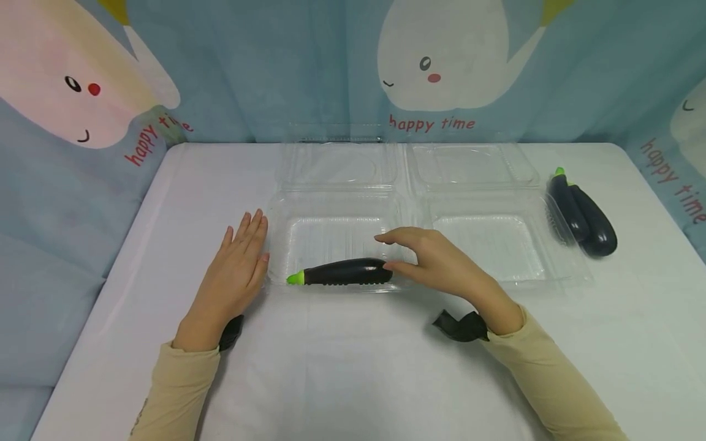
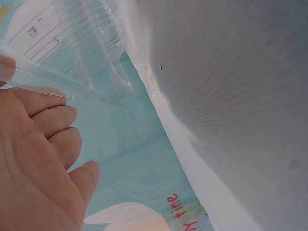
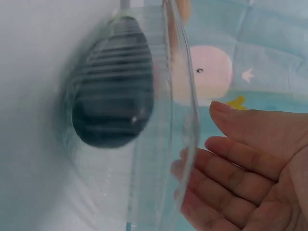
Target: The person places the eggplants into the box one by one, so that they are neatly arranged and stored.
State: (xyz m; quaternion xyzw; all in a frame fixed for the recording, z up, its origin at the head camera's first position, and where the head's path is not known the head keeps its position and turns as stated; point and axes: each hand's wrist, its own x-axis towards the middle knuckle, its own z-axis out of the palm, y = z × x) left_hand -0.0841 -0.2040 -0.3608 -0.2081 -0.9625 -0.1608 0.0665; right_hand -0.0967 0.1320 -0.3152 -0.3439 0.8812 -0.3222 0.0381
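A dark eggplant [image 1: 349, 271] with a green stem lies along the near side of the left clear plastic clamshell box [image 1: 333, 205], its stem toward the left. My left hand [image 1: 234, 263] rests against that box's left edge, fingers straight. The box's rim passes by its thumb in the left wrist view. Over the box's right part is my right hand [image 1: 436, 260], thumb and fingers spread, holding nothing. Its thumb is near the eggplant's thick end. In the right wrist view, the eggplant [image 3: 115, 91] shows through the clear wall, apart from the fingers [image 3: 231, 178].
A second clear clamshell box [image 1: 485, 202] stands with its lid raised, right beside the first. Two more eggplants [image 1: 592, 223] lie together at the table's right. Behind the white table [image 1: 342, 367] hangs a blue printed curtain [image 1: 287, 67]. Black straps [image 1: 463, 326] hang at the wrists.
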